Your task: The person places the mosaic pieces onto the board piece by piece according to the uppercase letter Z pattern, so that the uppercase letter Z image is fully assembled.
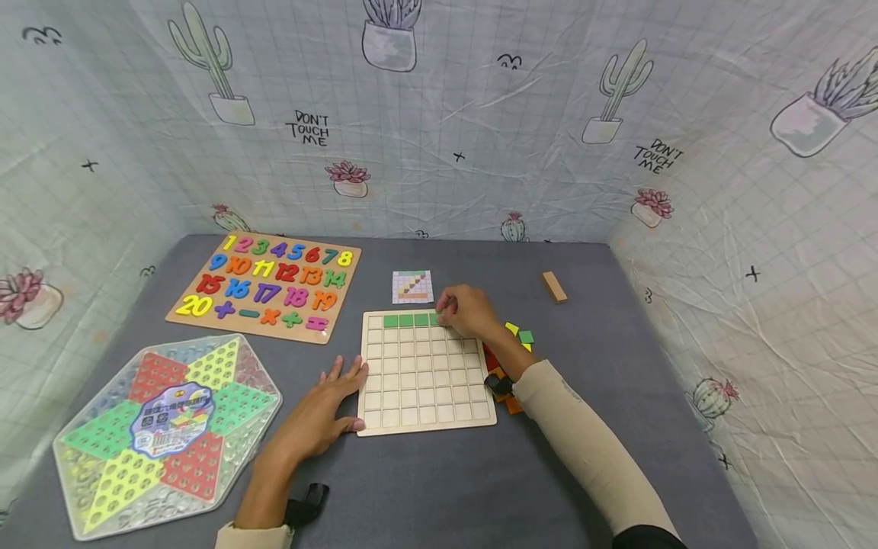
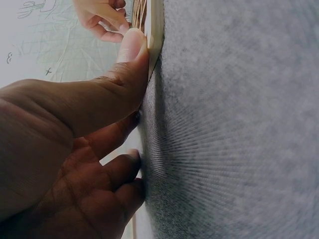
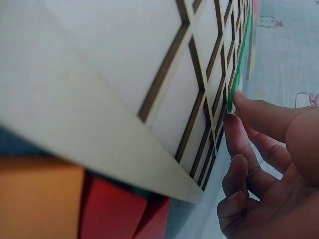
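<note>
A wooden grid board (image 1: 410,379) lies on the table, with several green tiles (image 1: 406,320) side by side in its top row. At the right end of that row my right hand (image 1: 469,313) pinches a green tile (image 3: 231,101) between thumb and index finger, right at the board's surface; the other fingers of this hand (image 3: 264,154) are bent. My left hand (image 1: 312,418) is spread at the board's left edge, its thumb (image 2: 132,47) touching the rim (image 2: 156,30) and its fingers relaxed.
Loose orange tiles (image 1: 514,405), with red, yellow and green ones, lie right of the board under my right forearm. Behind the board is a pattern card (image 1: 412,287); a wooden block (image 1: 554,287) lies back right. A number board (image 1: 264,290) and a hexagonal game board (image 1: 171,427) are left.
</note>
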`<state>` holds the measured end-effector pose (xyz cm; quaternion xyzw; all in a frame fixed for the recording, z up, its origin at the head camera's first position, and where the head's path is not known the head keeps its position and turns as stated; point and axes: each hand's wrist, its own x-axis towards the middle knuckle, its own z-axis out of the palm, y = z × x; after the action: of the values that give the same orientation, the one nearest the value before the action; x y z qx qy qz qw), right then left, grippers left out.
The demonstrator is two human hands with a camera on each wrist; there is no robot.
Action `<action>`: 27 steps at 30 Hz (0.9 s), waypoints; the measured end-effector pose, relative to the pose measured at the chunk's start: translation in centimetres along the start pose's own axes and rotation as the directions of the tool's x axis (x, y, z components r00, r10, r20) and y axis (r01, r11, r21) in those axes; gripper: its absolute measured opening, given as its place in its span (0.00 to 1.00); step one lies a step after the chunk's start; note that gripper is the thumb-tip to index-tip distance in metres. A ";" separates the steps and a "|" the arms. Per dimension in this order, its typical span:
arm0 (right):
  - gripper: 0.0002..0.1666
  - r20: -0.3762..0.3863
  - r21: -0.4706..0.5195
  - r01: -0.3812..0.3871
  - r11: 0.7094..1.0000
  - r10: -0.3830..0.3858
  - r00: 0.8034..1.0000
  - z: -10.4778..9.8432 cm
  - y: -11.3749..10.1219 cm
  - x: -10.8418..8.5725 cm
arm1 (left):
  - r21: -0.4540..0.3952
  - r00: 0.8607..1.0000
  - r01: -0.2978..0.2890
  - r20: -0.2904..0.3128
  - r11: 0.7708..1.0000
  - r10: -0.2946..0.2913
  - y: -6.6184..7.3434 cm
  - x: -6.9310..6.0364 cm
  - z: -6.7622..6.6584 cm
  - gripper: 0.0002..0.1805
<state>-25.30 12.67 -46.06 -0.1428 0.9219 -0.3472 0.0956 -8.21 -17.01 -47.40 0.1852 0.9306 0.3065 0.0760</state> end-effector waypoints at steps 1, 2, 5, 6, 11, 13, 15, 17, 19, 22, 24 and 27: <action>0.05 0.001 0.011 -0.002 1.000 0.002 1.000 -0.2 0.1 -0.2 | -0.003 1.000 -0.001 0.000 1.000 0.001 0.0 0.0 0.0 0.49; 0.06 0.002 0.023 -0.004 1.000 0.004 1.000 -0.4 0.2 -0.4 | -0.003 1.000 -0.003 -0.001 1.000 0.003 0.0 0.0 0.0 0.49; 0.08 0.000 0.063 -0.017 0.998 0.017 1.000 -1.2 0.5 -1.2 | -0.006 1.000 -0.004 -0.005 1.000 0.004 0.1 0.0 0.0 0.49; 0.09 -0.006 0.066 -0.015 0.998 0.016 1.000 -1.5 0.7 -1.5 | -0.006 1.000 -0.004 -0.008 1.000 0.004 0.1 0.0 0.0 0.49; 0.09 -0.054 0.049 -0.004 0.999 0.007 0.999 -3.2 2.3 -3.1 | -0.005 1.000 0.000 -0.016 1.000 0.000 0.1 0.0 -0.1 0.49; 0.10 -0.069 0.046 -0.007 0.999 0.010 0.998 -3.8 3.2 -3.9 | -0.004 1.000 -0.001 -0.017 1.000 0.000 0.1 0.0 -0.1 0.49; 0.12 -0.075 0.051 -0.022 0.998 0.026 0.997 -4.5 4.1 -4.8 | -0.004 1.000 -0.001 -0.019 1.000 0.001 0.1 0.0 -0.1 0.49; 0.13 -0.079 0.053 -0.044 0.998 0.048 0.996 -5.1 5.0 -5.7 | -0.001 1.000 -0.002 -0.019 1.000 0.002 0.1 0.0 -0.1 0.49; 0.13 -0.083 0.049 -0.068 0.996 0.072 0.994 -5.6 5.9 -6.6 | 0.000 1.000 -0.002 -0.017 1.000 0.002 0.1 0.0 0.0 0.49; 0.13 -0.095 0.011 -0.098 0.995 0.098 0.991 -6.3 7.3 -7.7 | -0.005 1.000 0.001 -0.010 1.000 -0.001 0.1 -0.1 0.0 0.49; 0.13 -0.103 -0.019 -0.113 0.993 0.111 0.989 -6.7 8.1 -8.3 | -0.008 1.000 0.003 -0.006 1.000 -0.003 0.0 -0.1 0.0 0.49; 0.13 -0.108 -0.054 -0.127 0.990 0.121 0.987 -7.2 9.1 -9.0 | -0.015 1.000 0.004 -0.005 1.000 -0.005 0.0 -0.1 0.1 0.49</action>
<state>-20.62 26.56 -46.10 -0.0696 0.9428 -0.3194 0.0645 -8.14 -17.01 -47.48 0.1818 0.9289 0.3136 0.0758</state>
